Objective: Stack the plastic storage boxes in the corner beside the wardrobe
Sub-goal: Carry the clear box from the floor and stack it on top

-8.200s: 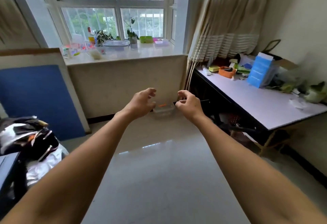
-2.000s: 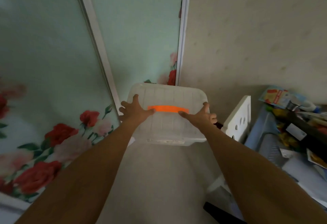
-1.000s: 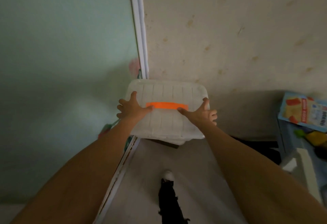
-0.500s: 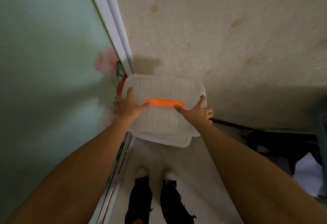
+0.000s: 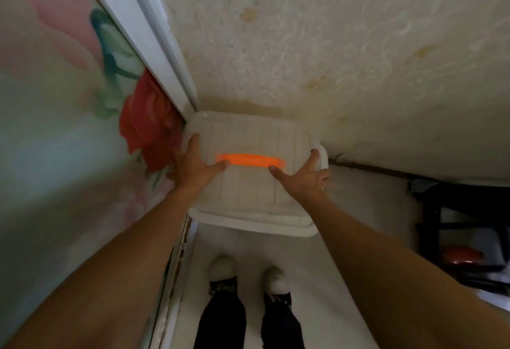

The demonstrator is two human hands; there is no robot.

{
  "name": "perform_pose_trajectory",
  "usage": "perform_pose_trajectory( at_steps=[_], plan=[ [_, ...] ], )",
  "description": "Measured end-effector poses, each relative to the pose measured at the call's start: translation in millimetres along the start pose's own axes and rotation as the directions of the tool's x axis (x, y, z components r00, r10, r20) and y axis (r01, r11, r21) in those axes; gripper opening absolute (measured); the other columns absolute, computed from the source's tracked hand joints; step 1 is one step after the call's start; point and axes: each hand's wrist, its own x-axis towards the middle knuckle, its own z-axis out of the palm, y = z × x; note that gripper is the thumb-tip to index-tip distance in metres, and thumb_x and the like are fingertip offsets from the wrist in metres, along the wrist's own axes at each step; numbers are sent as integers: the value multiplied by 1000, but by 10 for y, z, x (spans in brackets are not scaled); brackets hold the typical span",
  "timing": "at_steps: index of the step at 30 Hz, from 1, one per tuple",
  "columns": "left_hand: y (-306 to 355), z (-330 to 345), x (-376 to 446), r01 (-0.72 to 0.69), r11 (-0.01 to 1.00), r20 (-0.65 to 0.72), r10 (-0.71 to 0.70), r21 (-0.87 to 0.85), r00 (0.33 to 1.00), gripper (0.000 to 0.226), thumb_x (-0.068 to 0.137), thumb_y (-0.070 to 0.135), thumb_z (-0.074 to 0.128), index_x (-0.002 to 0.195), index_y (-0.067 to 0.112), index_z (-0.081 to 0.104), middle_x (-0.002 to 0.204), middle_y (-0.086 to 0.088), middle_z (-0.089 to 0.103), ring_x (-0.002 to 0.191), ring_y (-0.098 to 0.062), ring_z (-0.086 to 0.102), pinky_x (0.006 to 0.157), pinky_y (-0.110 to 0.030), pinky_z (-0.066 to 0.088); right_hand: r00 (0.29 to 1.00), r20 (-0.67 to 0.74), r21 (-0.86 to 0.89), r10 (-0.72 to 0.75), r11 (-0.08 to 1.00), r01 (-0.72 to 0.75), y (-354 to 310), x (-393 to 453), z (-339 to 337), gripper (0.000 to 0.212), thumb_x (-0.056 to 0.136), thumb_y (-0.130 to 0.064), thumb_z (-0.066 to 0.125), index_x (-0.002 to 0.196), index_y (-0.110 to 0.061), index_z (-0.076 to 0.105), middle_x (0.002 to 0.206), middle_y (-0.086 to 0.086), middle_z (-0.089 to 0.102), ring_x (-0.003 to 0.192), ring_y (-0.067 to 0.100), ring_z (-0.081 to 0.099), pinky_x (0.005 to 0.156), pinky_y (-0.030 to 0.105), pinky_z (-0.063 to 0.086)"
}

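Note:
A clear plastic storage box [image 5: 248, 191] with a ribbed lid and an orange handle [image 5: 249, 160] sits low in the corner between the wardrobe [image 5: 63, 133] and the wall [image 5: 317, 53]. My left hand [image 5: 194, 165] grips its left side, thumb on the lid beside the handle. My right hand [image 5: 303, 174] grips its right side, fingers curled over the edge. Whether the box rests on the floor or on another box is hidden beneath it.
The wardrobe's sliding door with a red rose print and white frame [image 5: 143, 36] runs along the left. My feet [image 5: 248, 271] stand on the pale floor just behind the box. Dark furniture and clutter [image 5: 463, 238] fill the right side.
I have carried the box from the window area to the wardrobe corner and lowered it. In the last half second it has moved further down and tight against the wall and wardrobe.

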Motion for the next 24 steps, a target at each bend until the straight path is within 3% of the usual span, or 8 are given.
perform_pose_trajectory(
  at_steps=[7, 15, 24],
  plan=[
    [-166, 280, 286, -7, 1000, -55, 6, -16, 998, 106, 56, 61, 80, 143, 41, 23, 150, -19, 16, 137, -42, 20, 106, -63, 27, 1000, -1, -14, 13, 1000, -13, 73, 339, 381, 117, 64, -74, 68, 148, -32, -2, 139, 26, 22, 130, 45, 27, 99, 61, 35],
    [-111, 306, 512, -131, 990, -137, 122, -57, 983, 102, 53, 55, 84, 138, 36, 32, 145, -19, 21, 134, -36, 23, 106, -45, 31, 996, -91, -17, 5, 1000, -7, 17, 502, 552, 117, 61, -77, 67, 144, -33, -2, 134, 24, 26, 124, 43, 32, 96, 58, 34],
    [-101, 331, 514, -104, 994, -126, 99, -29, 987, 103, 53, 56, 83, 137, 39, 27, 146, -18, 19, 134, -40, 24, 104, -55, 35, 997, -79, -56, 1, 998, -6, 49, 589, 546, 118, 56, -81, 65, 139, -38, -7, 134, 21, 27, 123, 40, 34, 93, 56, 36]
  ],
)
